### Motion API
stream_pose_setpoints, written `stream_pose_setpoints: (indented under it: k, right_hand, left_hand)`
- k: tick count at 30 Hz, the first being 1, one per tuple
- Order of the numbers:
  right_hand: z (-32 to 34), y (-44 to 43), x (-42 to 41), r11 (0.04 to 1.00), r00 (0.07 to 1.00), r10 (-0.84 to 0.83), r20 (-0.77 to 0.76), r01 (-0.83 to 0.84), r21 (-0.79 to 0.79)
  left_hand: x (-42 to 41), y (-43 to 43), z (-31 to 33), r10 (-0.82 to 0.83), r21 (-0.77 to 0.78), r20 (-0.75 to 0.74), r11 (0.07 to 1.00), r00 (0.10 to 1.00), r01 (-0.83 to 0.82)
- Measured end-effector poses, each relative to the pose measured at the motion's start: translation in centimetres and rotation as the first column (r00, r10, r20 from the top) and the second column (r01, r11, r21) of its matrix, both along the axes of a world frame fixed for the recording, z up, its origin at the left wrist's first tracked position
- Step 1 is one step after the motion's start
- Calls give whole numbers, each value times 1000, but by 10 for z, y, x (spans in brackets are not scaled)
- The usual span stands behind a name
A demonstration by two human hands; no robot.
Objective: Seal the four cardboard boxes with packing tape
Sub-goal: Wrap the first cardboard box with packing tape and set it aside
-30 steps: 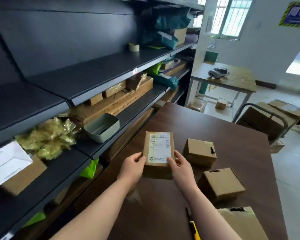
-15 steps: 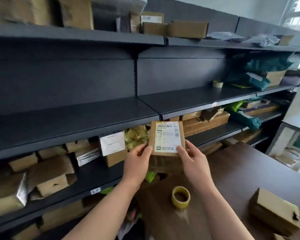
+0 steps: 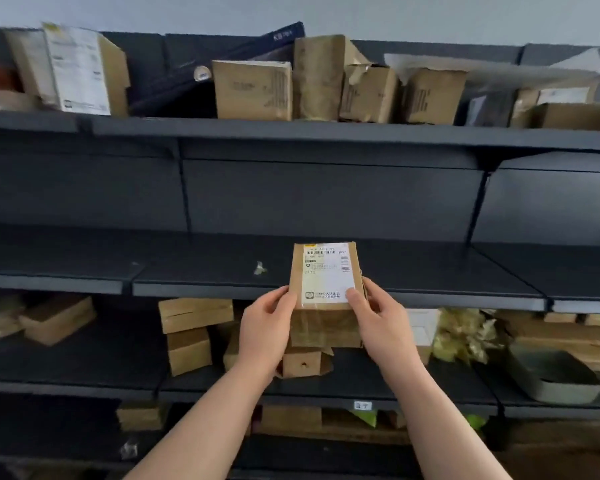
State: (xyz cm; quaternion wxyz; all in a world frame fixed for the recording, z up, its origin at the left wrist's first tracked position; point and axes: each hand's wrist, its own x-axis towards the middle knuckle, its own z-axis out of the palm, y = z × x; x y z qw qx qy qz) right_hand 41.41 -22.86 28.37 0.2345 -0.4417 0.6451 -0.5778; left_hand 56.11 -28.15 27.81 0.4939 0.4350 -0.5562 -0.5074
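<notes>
I hold a small brown cardboard box [image 3: 326, 292] with a white shipping label on its top, in front of a dark metal shelf rack. My left hand [image 3: 267, 327] grips its left side and my right hand [image 3: 378, 320] grips its right side, thumb on the label's lower corner. The box sits level with the front edge of the middle shelf [image 3: 222, 289], its far end over the shelf board. The table, the tape roll and the other boxes are out of view.
The top shelf [image 3: 326, 133] carries a row of worn cardboard boxes [image 3: 253, 90]. The shelf below the middle one holds stacked small boxes [image 3: 191, 334], crumpled yellowish wrapping [image 3: 465, 334] and a grey tray [image 3: 551, 379]. A small paper scrap [image 3: 258, 268] lies on the middle shelf.
I have turned from the table to face the rack. The box rose in both hands from table height to the middle shelf's edge. The table, tape roll and other boxes left the view.
</notes>
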Motion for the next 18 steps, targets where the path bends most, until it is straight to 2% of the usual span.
stream_pose_setpoints:
  k: [9,14,18]
  right_hand:
    - [11,-120,165,959,959,282,-21,-282,32]
    - [14,-187,233,923,923,382,-41,-380,55]
    - [18,-240,274,886,887,462,5,-462,45]
  left_hand:
    - [174,-70,19,288,10,-26,958,957,-288]
    - [241,-118,23,436,50,-48,899,899,-434]
    - [280,-166,23,497,63,-46,867,867,-494]
